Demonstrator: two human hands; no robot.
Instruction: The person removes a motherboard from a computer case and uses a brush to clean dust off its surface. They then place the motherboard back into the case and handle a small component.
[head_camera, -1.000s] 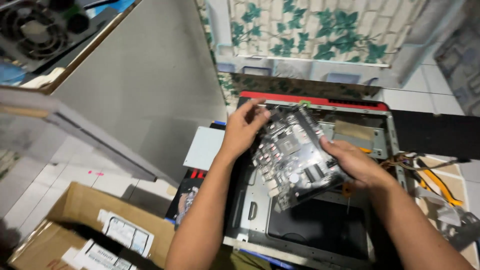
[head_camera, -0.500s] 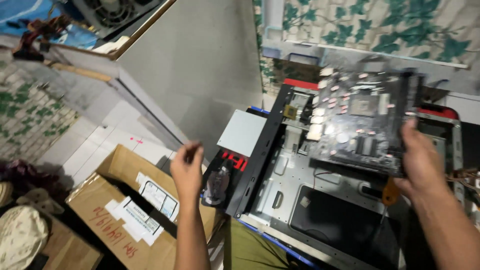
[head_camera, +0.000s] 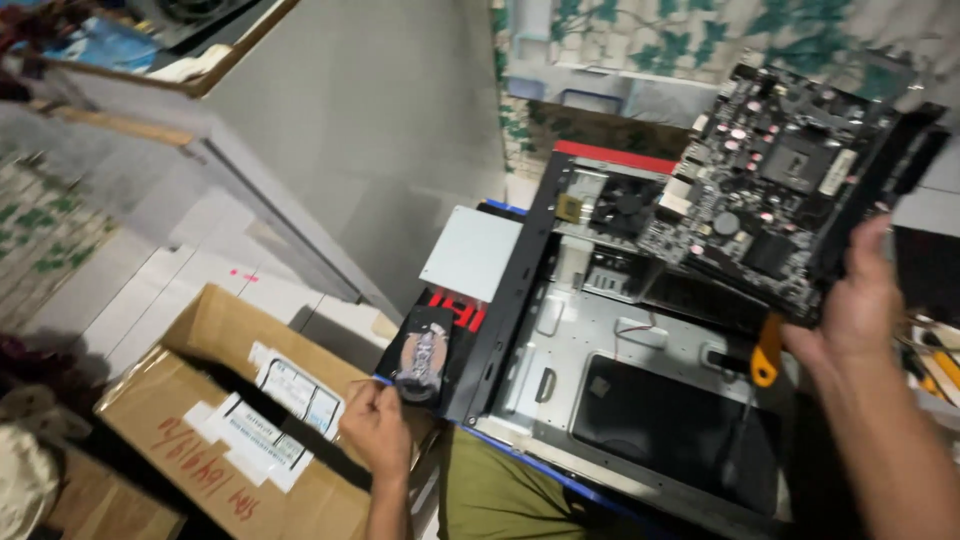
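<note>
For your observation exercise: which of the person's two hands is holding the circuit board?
The right hand grips the dark green circuit board; the left hand is down by the brown cardboard box.

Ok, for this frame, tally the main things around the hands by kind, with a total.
Circuit boards: 1, the black circuit board gripped by the right hand.
Computer cases: 1, the open computer case.
Cardboard boxes: 1, the cardboard box by the left hand.
Small black packets: 1, the small black packet at the left fingertips.
Total: 4

Our left hand (head_camera: 378, 432) has dropped from the motherboard (head_camera: 785, 175) to the cardboard box (head_camera: 235, 420); our right hand (head_camera: 855, 300) alone (gripping one edge) has lifted it clear.
</note>
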